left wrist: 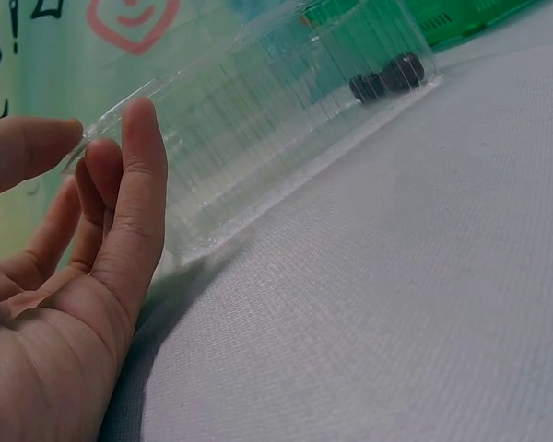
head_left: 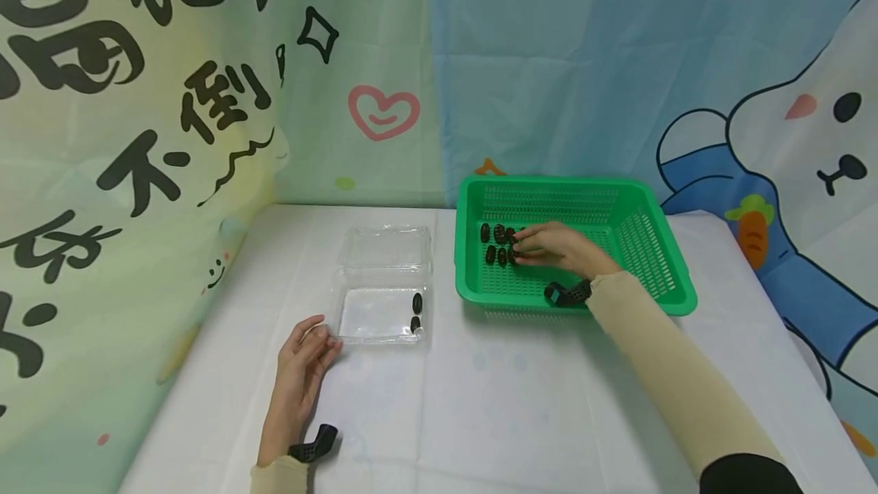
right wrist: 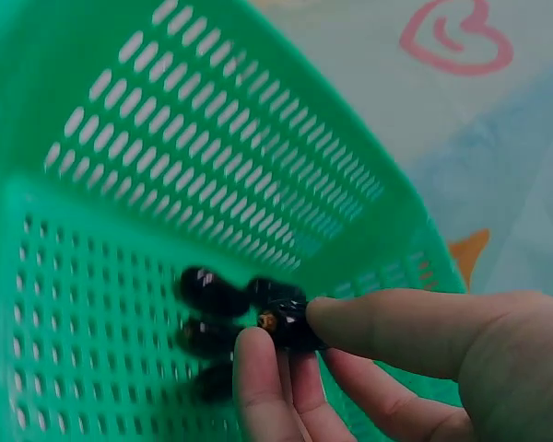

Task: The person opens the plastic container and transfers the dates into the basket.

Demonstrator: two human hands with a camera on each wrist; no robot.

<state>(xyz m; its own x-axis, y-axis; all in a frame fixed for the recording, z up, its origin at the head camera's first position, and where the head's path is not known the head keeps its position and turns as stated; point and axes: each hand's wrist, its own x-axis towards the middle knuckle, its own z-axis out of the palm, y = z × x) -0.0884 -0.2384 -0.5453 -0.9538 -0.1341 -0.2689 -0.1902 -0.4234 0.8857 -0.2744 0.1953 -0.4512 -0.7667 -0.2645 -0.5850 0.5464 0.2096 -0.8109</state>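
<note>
My right hand (head_left: 564,247) reaches into the green basket (head_left: 658,273). In the right wrist view, its thumb and fingers pinch a glossy dark date (right wrist: 290,324) with a brown stem end. Several more dark dates (right wrist: 210,291) lie on the basket floor just beyond the fingertips. To the left, a clear plastic box (head_left: 373,315) lies with its lid folded back. Two dark dates (head_left: 417,303) rest along its right side. My left hand (head_left: 302,360) is at the box's near left corner, holding the rim (left wrist: 120,109) between thumb and fingers.
A white cloth (head_left: 453,418) covers the table under both containers. Behind it hangs a printed curtain (head_left: 521,82), which meets the table's back edge. Black wrist devices (head_left: 314,444) sit on both wrists.
</note>
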